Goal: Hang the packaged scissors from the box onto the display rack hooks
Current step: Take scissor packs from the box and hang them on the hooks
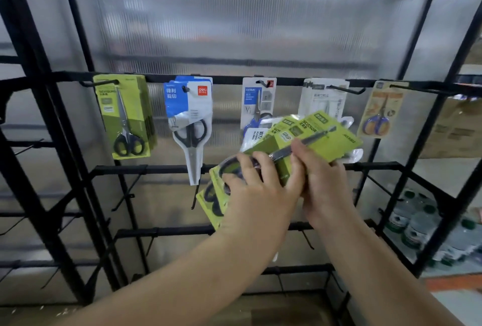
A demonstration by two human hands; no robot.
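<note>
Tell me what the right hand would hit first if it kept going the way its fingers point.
Probably the blue-handled scissors pack hanging on the rack; the right hand points up-left under the green packs. Depth is unclear.

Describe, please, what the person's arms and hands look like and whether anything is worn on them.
Both forearms are bare up to the frame edge, with no sleeves showing. The left hand and the right hand carry no gloves, and no watch, ring or bracelet is visible.
</note>
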